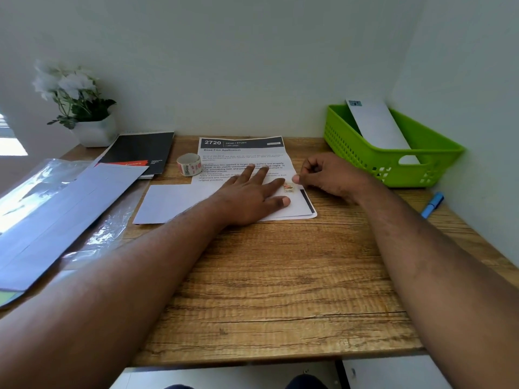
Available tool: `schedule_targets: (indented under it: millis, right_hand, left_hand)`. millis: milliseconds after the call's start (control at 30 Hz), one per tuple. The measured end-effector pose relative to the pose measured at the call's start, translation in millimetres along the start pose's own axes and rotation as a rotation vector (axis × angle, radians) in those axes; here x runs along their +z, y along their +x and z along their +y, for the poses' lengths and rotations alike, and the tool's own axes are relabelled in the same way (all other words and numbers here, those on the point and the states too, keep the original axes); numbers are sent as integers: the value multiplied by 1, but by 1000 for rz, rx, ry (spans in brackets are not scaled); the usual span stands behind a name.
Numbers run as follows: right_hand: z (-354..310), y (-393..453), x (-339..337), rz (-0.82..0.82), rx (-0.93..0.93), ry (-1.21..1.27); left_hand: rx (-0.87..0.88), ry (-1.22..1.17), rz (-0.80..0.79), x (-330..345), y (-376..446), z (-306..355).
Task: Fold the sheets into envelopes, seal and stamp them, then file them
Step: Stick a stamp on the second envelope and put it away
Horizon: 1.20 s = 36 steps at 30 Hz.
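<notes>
Head view: green basket, far right on the desk, holds one white envelope leaning upright. At center, the left hand presses flat with straight fingers on a folded white envelope overlying a printed sheet; the right hand, fingers curled, sits just beside a small stamp sticker on it, grip undeterminable. Spare envelopes, notepad and potted plant occupy the left, tape roll far center, blue marker right.
</notes>
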State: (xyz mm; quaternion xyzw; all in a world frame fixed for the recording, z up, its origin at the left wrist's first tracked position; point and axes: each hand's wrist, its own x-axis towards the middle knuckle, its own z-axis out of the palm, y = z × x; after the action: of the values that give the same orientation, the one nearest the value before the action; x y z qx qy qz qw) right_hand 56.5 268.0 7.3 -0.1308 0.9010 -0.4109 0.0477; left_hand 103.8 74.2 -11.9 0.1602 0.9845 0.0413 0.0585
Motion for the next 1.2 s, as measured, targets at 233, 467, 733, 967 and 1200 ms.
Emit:
schedule_targets:
  millis: [233, 467, 733, 967, 1200]
  right_hand:
    - [-5, 4, 7, -70, -40, -201]
    - [-1, 3, 10, 62, -47, -112]
    - [1, 14, 25, 329, -25, -367]
    - [1, 10, 16, 255, -32, -133]
    - [-14, 3, 18, 318, -44, 230]
  left_hand:
    - [-17, -4, 17, 3, 3, 1]
    - [-13, -6, 2, 1, 1, 0]
    - [-23, -31, 52, 0, -1, 2]
    - [-134, -1, 220, -8, -4, -3]
    - [-46, -391, 558, -26, -9, -17]
